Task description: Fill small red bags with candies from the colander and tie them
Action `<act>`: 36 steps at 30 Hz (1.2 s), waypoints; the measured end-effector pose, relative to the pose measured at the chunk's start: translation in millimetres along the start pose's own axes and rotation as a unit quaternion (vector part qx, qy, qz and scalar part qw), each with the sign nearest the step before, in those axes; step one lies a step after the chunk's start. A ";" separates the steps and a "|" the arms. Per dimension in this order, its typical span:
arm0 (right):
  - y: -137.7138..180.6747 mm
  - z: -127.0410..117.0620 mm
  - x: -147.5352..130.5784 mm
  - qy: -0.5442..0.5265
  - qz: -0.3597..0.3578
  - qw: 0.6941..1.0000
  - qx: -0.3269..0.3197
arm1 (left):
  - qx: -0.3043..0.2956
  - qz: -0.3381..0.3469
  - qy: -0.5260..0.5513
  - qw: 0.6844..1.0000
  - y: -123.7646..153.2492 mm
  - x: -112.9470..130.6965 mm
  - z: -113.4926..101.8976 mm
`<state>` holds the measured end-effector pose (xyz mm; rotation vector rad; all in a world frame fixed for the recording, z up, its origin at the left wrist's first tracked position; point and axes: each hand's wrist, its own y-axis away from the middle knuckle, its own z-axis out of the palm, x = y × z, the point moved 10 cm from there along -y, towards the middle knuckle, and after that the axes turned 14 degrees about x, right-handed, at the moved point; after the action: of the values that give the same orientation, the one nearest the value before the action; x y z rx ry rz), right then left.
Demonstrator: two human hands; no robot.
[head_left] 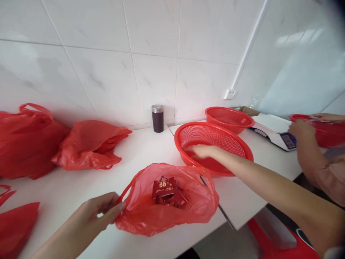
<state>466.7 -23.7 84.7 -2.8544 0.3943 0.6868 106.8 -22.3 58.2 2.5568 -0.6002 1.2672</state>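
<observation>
My left hand (104, 212) pinches the left rim of a thin red plastic bag (194, 205) between thumb and fingers. The bag lies on the white table with its mouth spread wide. Several small dark-red packets (167, 190) with printed figures sit in a pile inside it. Just behind the bag, my right hand (199, 151) reaches down into a large red mesh basket (215, 135). Its fingers look stretched out and apart, somewhat blurred, and I see nothing held in them. The basket's bottom is partly covered by my hand and forearm.
Red plastic bags (29, 144) stand at the left, with another crumpled bag (88, 144) beside them. A dark tumbler (157, 118) is near the wall. At the right are a second red basket (229, 120), a scale (277, 131) and a co-worker's hands (302, 127) at another red basket (329, 135).
</observation>
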 end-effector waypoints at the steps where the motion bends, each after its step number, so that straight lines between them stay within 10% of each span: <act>1: 1.3 -6.1 -11.8 -0.011 -0.021 1.000 0.008 | -0.012 -0.008 -0.002 1.000 2.0 4.7 2.3; 7: 68.3 -34.6 -81.0 0.022 -0.155 0.984 0.090 | 0.037 -0.043 0.081 0.995 4.0 11.5 -14.1; 12: 105.1 -38.1 -63.6 0.232 -0.101 0.967 -0.008 | 0.120 -0.066 0.311 0.941 -1.2 8.2 -48.7; 19: 55.4 -137.4 -112.2 -0.146 -0.063 0.978 0.133 | 0.151 0.019 0.449 0.881 -21.3 76.4 -95.1; 22: 51.6 -125.4 -147.9 -0.178 -0.086 0.979 0.048 | 0.124 0.033 0.433 0.892 -26.0 92.8 -94.0; 27: 46.9 -141.3 -183.1 -0.223 -0.116 0.964 0.087 | 0.128 0.007 0.384 0.914 -27.5 84.6 -95.1; 36: 26.9 -91.5 -247.1 -0.276 -0.158 0.947 0.043 | 0.102 -0.035 0.368 0.924 -23.4 72.7 -81.8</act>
<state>285.1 -17.8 277.4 -2.4112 -0.1151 1.2971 99.1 10.3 165.0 1.9581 -0.2146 2.1681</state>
